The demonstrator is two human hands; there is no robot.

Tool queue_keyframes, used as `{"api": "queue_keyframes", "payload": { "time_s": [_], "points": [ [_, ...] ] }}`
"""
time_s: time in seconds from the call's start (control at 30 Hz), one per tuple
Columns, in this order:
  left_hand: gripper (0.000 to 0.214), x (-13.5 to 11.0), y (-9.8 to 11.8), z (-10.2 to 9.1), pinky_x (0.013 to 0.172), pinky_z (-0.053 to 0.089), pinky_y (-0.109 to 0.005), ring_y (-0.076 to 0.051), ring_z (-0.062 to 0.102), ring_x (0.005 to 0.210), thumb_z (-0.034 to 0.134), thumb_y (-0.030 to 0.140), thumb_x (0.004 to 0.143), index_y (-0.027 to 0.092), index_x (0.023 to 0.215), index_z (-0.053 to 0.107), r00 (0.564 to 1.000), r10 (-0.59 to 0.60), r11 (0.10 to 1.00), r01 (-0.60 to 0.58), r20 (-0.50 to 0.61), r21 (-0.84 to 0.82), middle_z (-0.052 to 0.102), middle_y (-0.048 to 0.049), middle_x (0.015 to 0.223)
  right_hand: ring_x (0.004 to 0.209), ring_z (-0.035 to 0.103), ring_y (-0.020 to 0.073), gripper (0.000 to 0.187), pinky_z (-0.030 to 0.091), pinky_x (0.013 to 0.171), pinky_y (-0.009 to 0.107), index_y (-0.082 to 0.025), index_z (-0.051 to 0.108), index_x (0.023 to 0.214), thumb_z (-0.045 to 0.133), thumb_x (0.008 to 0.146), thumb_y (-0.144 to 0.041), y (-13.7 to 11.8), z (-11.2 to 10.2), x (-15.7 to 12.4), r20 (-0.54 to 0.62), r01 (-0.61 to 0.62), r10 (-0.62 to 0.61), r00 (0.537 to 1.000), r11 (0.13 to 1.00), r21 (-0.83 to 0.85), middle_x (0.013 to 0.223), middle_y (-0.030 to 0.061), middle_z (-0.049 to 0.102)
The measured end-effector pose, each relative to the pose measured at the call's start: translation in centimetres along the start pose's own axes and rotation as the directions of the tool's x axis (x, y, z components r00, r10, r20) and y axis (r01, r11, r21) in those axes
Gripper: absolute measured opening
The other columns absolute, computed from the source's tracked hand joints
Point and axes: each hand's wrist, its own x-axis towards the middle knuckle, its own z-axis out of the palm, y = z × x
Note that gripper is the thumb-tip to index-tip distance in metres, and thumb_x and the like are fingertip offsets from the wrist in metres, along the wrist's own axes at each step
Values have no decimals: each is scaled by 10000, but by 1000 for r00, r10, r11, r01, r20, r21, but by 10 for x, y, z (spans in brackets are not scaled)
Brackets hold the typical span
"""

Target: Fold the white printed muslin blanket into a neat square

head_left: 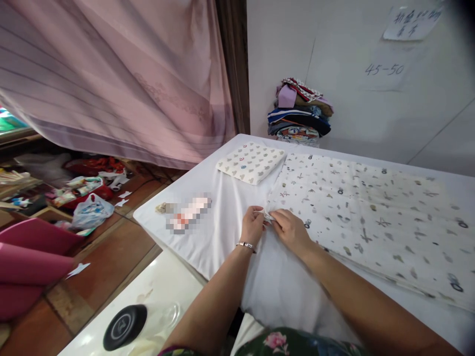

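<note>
My left hand, with a bracelet on its wrist, is closed in a pinch at the table's middle. Facing it, my right hand pinches too, and the fingertips of both nearly meet. Between them is a small gathered bit of white cloth; whether it belongs to the printed fabric or the table cover I cannot tell. The wide white fabric with sea-creature prints lies flat in layers just right of my hands. Beyond my left hand rests a folded white cloth with grey prints.
A white cover is spread over the table. A pixelated item lies on its left side. A black-lidded container stands on the lower left surface. Folded clothes are stacked by the wall, and a pink curtain hangs at left.
</note>
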Motion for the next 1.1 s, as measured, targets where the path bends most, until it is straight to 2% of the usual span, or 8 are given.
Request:
{"api": "queue_keyframes", "payload": {
  "time_s": [0.17,0.27,0.4,0.57,0.73,0.9,1.0,1.1],
  "points": [
    [156,-2,4,1,421,400,-194,-109,566,476,518,292,753,175,855,501,1000,-5,1000,5,-24,8,539,47,547,880,541,191,281,448,731,304,-171,543,1094,369,875,-143,0,1,-2,35,23,-23,999,1000,-20,944,85,604],
    [262,-3,6,3,427,401,-204,-110,557,485,559,414,748,179,847,500,1000,13,999,-13,3,47,534,43,572,864,536,185,265,447,738,302,-165,547,1074,378,871,-140,-1,0,-2,40,19,-19,999,1000,0,915,78,599],
    [260,-2,0,2,469,390,-203,-93,511,489,596,355,714,195,893,495,997,75,985,-79,31,153,503,67,562,832,517,178,215,439,731,299,-163,568,966,392,854,-115,-3,-1,-2,86,14,-13,996,1000,-11,852,63,580],
    [185,2,-2,-2,542,368,-226,-102,469,509,516,239,719,196,898,508,985,164,886,-125,-51,447,452,73,538,902,505,204,292,426,768,332,-134,532,1128,389,874,-137,7,-5,-14,164,95,-75,984,989,-115,965,99,579],
    [185,-1,5,-1,548,333,-238,-133,503,573,491,216,729,214,914,506,978,197,742,-104,-66,662,495,51,589,842,514,198,277,423,722,332,-140,578,1076,368,901,-182,30,-35,-48,190,117,-82,978,976,-181,918,102,586],
    [184,0,5,-1,557,321,-245,-162,532,617,496,224,729,231,913,495,976,214,714,-126,-43,688,538,33,634,879,531,208,257,438,736,355,-155,596,1028,381,898,-211,46,-71,-85,190,67,-27,981,975,-212,974,108,593],
    [174,0,5,-2,556,321,-250,-178,545,633,507,226,726,238,899,497,970,240,695,-147,-35,704,561,20,656,909,537,215,254,449,753,374,-175,603,1018,389,894,-232,50,-80,-97,162,29,5,987,979,-204,996,103,596],
    [161,-1,5,-3,559,333,-263,-196,563,667,511,223,730,242,890,504,968,252,614,-155,-6,774,602,-5,726,930,538,212,250,452,775,378,-187,605,1023,399,888,-233,49,-83,-100,142,13,14,990,983,-185,1007,95,598]
  ]
}}
